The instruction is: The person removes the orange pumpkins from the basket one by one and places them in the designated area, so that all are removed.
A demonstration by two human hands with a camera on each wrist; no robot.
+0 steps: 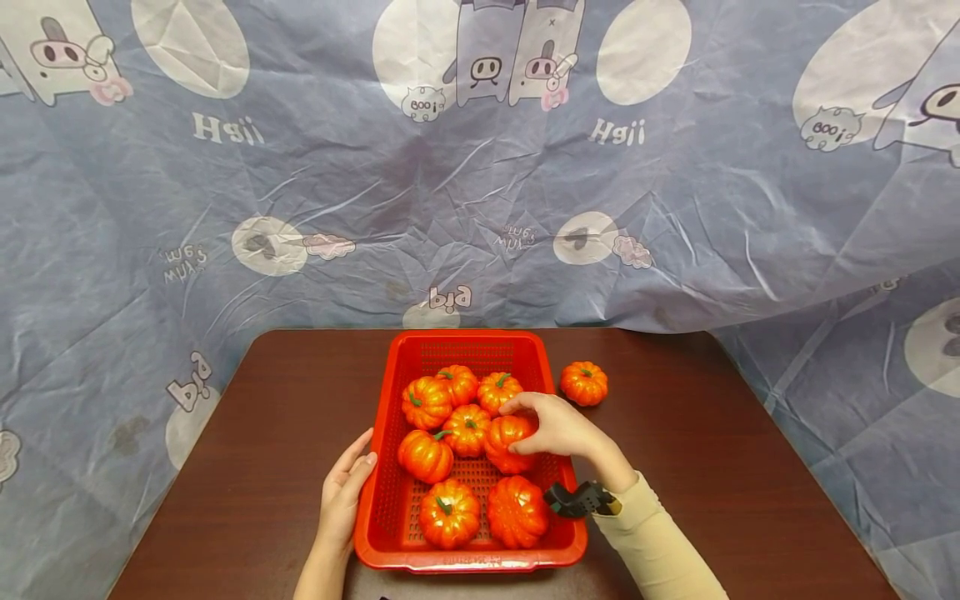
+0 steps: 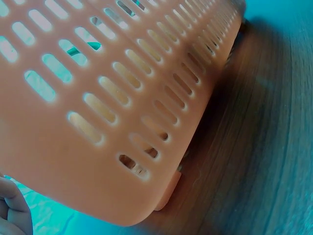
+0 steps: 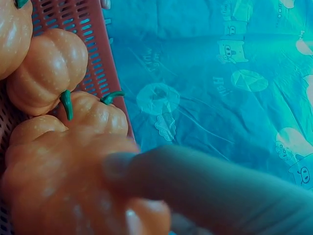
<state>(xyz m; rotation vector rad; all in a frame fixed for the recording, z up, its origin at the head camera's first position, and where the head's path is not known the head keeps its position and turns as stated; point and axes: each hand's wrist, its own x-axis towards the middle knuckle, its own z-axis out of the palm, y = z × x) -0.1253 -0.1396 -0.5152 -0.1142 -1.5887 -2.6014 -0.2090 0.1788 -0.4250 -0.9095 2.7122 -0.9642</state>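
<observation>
A red plastic basket (image 1: 468,560) holds several small orange pumpkins, some with green stems. With thumb and fingers, my right hand (image 1: 561,429) grips one pumpkin (image 1: 504,443) at the basket's right side. That pumpkin (image 3: 63,181) fills the lower left of the right wrist view, blurred, with the thumb across it. My left hand (image 1: 347,492) rests along the basket's left outer side, its thumb near the rim. The slotted basket wall (image 2: 58,127) fills much of the left wrist view, and part of the left hand (image 2: 13,208) shows at the lower left.
One more pumpkin (image 1: 584,383) sits on the brown table (image 1: 675,450), outside the basket at the back right. A patterned blue-grey cloth (image 1: 465,192) hangs behind the table. A black wrist strap device (image 1: 577,500) is on the right wrist, close to the basket's right rim.
</observation>
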